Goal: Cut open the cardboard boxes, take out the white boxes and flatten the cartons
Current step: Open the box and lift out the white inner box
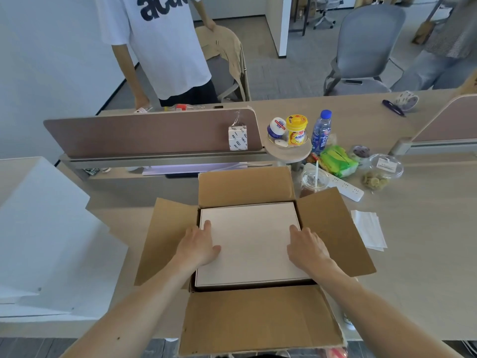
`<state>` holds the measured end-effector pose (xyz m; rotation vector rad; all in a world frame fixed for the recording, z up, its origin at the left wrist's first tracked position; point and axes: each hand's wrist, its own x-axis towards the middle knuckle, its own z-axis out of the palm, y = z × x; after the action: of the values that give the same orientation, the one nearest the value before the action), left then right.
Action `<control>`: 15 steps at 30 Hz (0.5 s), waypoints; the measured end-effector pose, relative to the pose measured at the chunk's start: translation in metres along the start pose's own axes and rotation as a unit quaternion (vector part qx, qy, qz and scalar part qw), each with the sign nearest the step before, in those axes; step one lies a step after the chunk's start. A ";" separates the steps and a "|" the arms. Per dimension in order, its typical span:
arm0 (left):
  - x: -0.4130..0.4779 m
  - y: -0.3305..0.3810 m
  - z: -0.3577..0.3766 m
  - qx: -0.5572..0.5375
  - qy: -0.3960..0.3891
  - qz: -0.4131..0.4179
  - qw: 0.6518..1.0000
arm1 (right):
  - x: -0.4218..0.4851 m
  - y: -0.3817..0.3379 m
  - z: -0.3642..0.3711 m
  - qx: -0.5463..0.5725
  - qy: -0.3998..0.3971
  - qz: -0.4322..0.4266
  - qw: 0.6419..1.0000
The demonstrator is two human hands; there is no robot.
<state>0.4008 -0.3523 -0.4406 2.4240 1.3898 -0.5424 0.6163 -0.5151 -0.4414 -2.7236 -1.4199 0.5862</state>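
Nearest you, the front flap of the opened brown cardboard carton (260, 319) hangs out past the near edge of the pale wooden bench (426, 254), and its other three flaps are spread wide. Inside it the flat white rectangular box (250, 244) lies level, filling the opening almost wall to wall. Your left hand (198, 244) rests on the box's left edge and your right hand (307, 248) on its right edge. Both hands have their fingers stretched forward and fairly straight, touching the lid rather than gripping it. Toward the bench's left edge sits a stack of large flat white boxes (46, 241). Right of the carton lie folded white paper sheets (369, 228), and beyond its far right corner stand a clear plastic cup with a straw (313, 180) and a white power strip (346, 187).
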 end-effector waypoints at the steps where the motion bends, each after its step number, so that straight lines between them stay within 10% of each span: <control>1: 0.002 0.002 0.001 -0.012 -0.005 -0.003 1.000 | 0.001 -0.001 0.000 0.004 -0.002 0.002 1.000; 15: 0.000 0.014 0.009 -0.145 -0.054 -0.037 0.987 | 0.015 0.006 -0.009 0.094 -0.125 0.001 0.988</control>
<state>0.4119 -0.3631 -0.4479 2.0908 1.4101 -0.4470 0.6313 -0.5055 -0.4391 -2.5764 -1.3277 1.0355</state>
